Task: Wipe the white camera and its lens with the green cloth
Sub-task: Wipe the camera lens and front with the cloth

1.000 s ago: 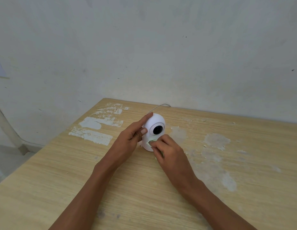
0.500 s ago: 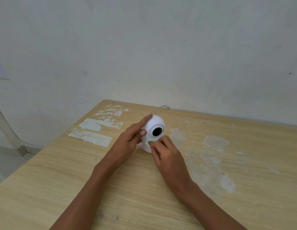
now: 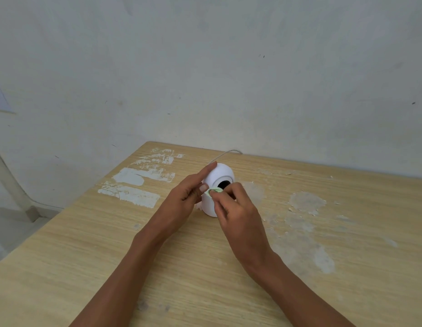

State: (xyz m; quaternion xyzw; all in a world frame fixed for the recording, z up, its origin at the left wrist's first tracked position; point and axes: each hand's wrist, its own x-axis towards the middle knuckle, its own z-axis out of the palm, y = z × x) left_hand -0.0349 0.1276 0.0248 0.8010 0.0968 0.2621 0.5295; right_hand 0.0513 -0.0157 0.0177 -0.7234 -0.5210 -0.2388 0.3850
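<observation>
A small white egg-shaped camera [image 3: 223,173] stands upright on the wooden table [image 3: 111,244], its round black lens [image 3: 224,184] facing me. My left hand [image 3: 186,194] holds the camera's left side, index finger along its top and thumb against its front. My right hand [image 3: 236,208] pinches a small folded green cloth [image 3: 213,191] and presses it on the camera's front just left of and below the lens. The fingers cover the lower right rim of the lens and most of the cloth.
A thin white cable [image 3: 225,154] runs from behind the camera to the table's far edge by the wall [image 3: 205,67]. Patches of white paint [image 3: 132,185] and worn spots [image 3: 306,202] mark the tabletop. The table's left edge drops to the floor [image 3: 9,223].
My right hand has moved the green cloth up the camera's front, from the lower body to the edge of the lens. The left hand keeps its hold.
</observation>
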